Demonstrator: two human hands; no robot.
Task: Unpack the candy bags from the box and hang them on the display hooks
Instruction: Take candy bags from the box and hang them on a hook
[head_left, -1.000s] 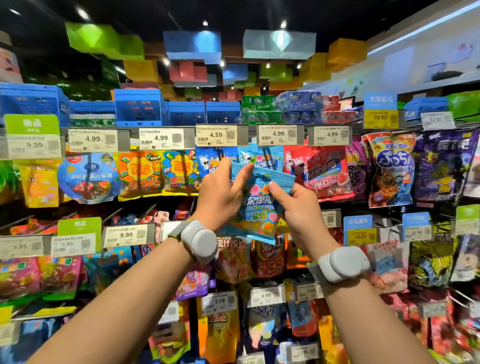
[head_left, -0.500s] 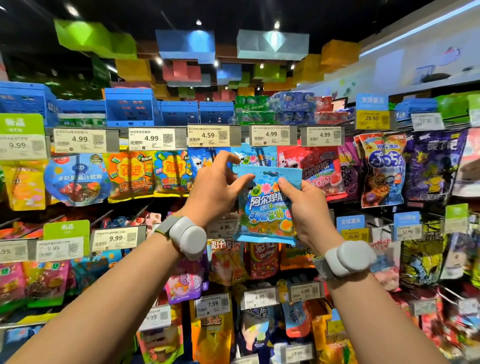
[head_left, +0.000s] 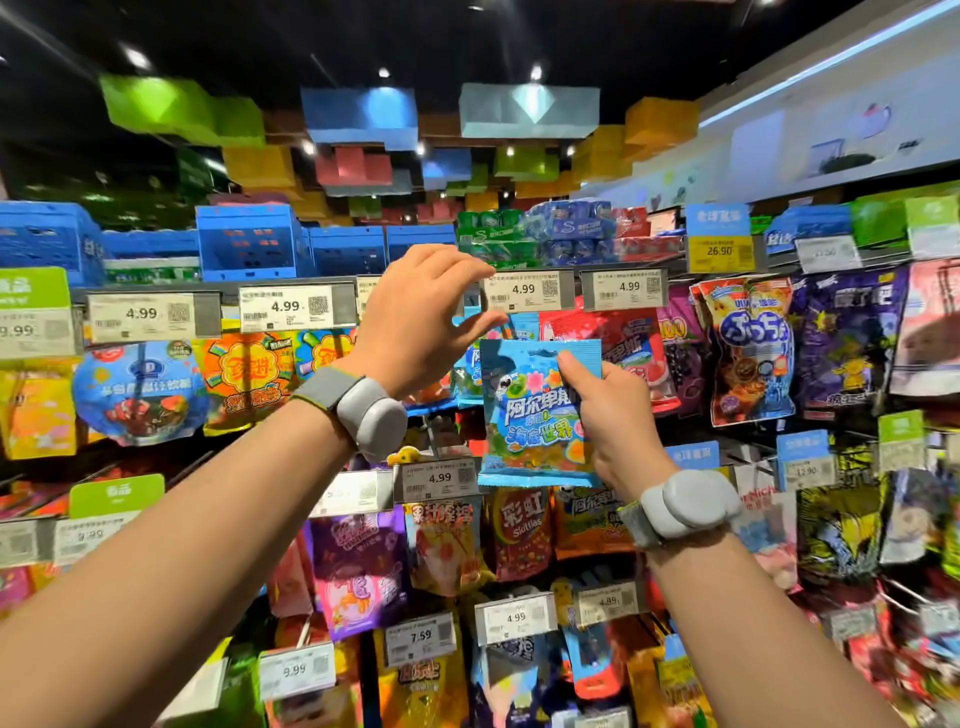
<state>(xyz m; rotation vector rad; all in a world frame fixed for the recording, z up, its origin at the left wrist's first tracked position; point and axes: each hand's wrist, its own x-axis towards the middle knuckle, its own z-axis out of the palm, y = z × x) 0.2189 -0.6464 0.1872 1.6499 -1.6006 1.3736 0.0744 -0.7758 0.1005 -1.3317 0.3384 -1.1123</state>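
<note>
My right hand (head_left: 615, 423) pinches a blue candy bag (head_left: 522, 415) by its right side, thumb on the front, and holds it upright in front of the top row of hanging bags. The bag's top edge sits just below the 4.99 price tag (head_left: 524, 291). My left hand (head_left: 421, 322) is raised left of the bag's top, over a mostly hidden price tag (head_left: 366, 296). Its thumb and fingers form a wide C with nothing visible between them, and it does not touch the bag. The hook behind is hidden. No box is in view.
Rows of candy bags hang on hooks all around, such as an orange bag (head_left: 244, 379) at left and a purple bag (head_left: 847, 338) at right. Blue crates (head_left: 249, 244) stand on the top shelf. Price tags (head_left: 439, 478) jut out from the lower rows.
My left hand has let go of the bag and risen to the price-tag rail. My right hand alone now holds the bag, straightened from its earlier fold.
</note>
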